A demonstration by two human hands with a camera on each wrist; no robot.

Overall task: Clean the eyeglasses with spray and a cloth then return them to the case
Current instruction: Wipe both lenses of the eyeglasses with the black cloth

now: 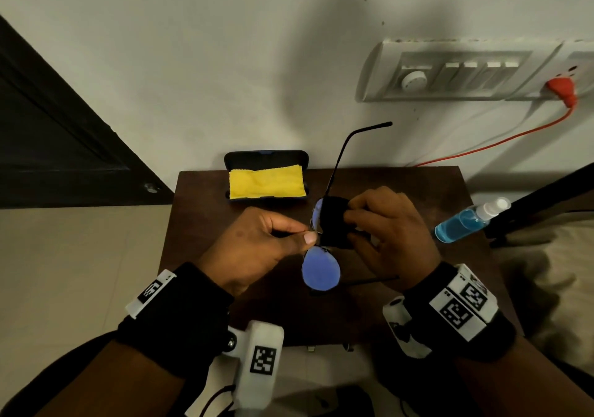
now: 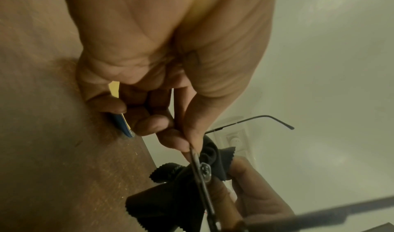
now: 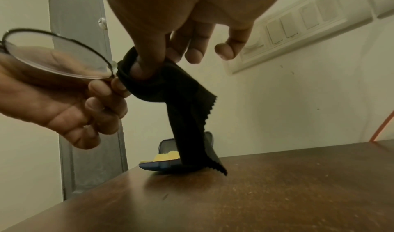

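Mid-frame above the table (image 1: 199, 223): left hand (image 1: 257, 249) pinches the eyeglasses (image 1: 321, 272) at the bridge, right hand (image 1: 392, 233) pinches the black cloth (image 1: 334, 220) round the far lens; best rub lightly, bridge steadied.

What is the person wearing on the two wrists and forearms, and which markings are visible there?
Both the left hand and the right hand are bare. Each wrist has a wide black fabric band. White blocky plastic mounts sit on the bands and carry square black-and-white coded markers. Thin black cords hang from the left mount. No sleeves show.
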